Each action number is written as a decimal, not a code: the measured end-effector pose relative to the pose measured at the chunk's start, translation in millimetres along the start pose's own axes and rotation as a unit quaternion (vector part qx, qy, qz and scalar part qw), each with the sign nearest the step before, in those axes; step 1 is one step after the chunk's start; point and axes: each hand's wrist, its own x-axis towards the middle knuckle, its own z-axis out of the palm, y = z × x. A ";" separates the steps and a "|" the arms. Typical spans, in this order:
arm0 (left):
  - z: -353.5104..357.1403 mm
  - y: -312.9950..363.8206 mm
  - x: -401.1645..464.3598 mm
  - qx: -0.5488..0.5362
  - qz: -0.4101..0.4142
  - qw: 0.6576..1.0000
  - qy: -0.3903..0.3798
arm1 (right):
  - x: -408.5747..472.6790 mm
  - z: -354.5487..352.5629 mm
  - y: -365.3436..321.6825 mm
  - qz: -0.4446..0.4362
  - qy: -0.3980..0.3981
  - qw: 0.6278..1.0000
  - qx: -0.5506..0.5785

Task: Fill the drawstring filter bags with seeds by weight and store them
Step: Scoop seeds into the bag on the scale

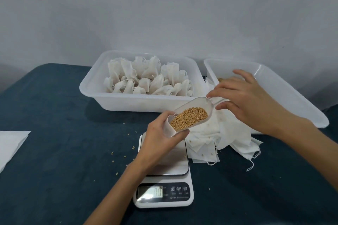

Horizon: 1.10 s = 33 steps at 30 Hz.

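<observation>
Dark blue cloth-covered table (54,170), soft matte nap, scattered loose grains.
White plastic tub (95,95), rectangular, rounded corners: packed with filled, tied filter bags (146,76) of thin white fabric.
Second white tub (292,100), to the right, partly hidden behind the right hand (245,97); a few seeds show on its floor.
Heap of flat empty bags (215,140), limp, drawstrings trailing, lying between scale and second tub.
Digital kitchen scale (164,193), white body, steel platform, display lit; left hand (161,140) hovers over the platform.
Left fingers curl round an open filter bag (169,129), holding its mouth wide.
Clear plastic scoop (190,109), handle pinched by right fingertips, tilted with its lip in the bag mouth; golden oval seeds (190,118) fill it.
White sheet (11,144), far left edge.
</observation>
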 end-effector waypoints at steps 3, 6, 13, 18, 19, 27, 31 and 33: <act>0.3 -0.4 0.0 -0.008 -0.005 1.000 -0.004 | 1.0 -1.2 -1.5 -0.007 0.005 1.000 -0.017; 1.1 -0.9 -0.1 -0.031 -0.017 0.999 -0.010 | 1.7 -4.1 -2.0 -0.019 0.023 0.999 -0.037; 4.8 1.1 -1.2 -0.105 -0.030 0.994 -0.020 | 4.1 -13.0 -0.8 -0.054 0.052 0.994 -0.084; 2.5 1.3 -1.4 -0.087 -0.027 0.996 -0.020 | 4.5 -13.0 -0.3 -0.065 0.041 0.993 -0.095; 1.4 0.5 -1.3 -0.082 -0.031 0.996 -0.021 | 4.4 -11.8 -0.7 -0.064 0.039 0.992 -0.096; -0.8 -3.8 0.2 -0.071 -0.040 0.996 -0.025 | 3.4 -7.7 -2.4 -0.066 0.041 0.992 -0.100; 4.2 -2.9 0.6 -0.083 -0.036 0.996 -0.025 | 3.2 -13.1 -4.5 -0.068 0.043 0.992 -0.099; 7.7 -1.4 2.4 -0.106 -0.027 0.994 -0.029 | 3.5 -16.9 -5.1 -0.068 0.047 0.991 -0.101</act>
